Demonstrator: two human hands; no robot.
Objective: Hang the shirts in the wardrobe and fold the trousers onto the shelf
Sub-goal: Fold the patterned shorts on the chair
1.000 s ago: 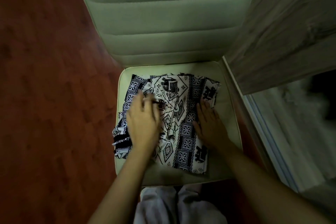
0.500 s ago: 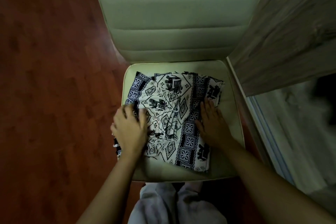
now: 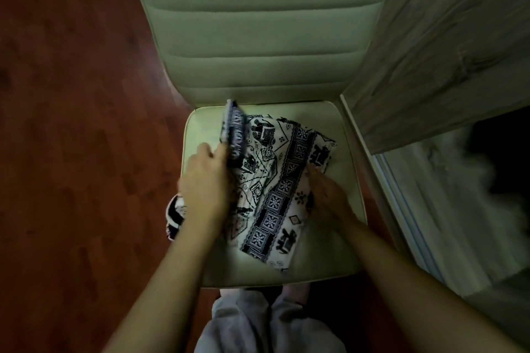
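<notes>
Black-and-white printed trousers (image 3: 275, 180) lie on the pale cushioned seat of a chair (image 3: 338, 243), already reduced to a rough rectangle. A second ago the left hand (image 3: 205, 180) was pressing flat near the middle of the cloth; since then it has slid to the left edge and lifted it, so a dark-bordered flap now stands up off the seat, pinched in that hand. The right hand (image 3: 327, 195) has barely moved and lies flat with fingers spread on the right side, holding nothing, only pinning the bundle. This reads as the start of another fold, left side over right, so the folding is well along but the trousers have not yet gone to the shelf.

The fabric looks thin and soft: it creases, droops at a loose end spilling over the seat's left edge, and holds no shape of its own. Its print runs in bands of diamonds, squares and elephant-like figures. The seat is smooth and padded with rounded corners, the backrest ribbed in horizontal channels. Reddish wood-plank floor (image 3: 71, 123) lies to the left; a grey wood-grain panel (image 3: 447, 37) stands at right.
</notes>
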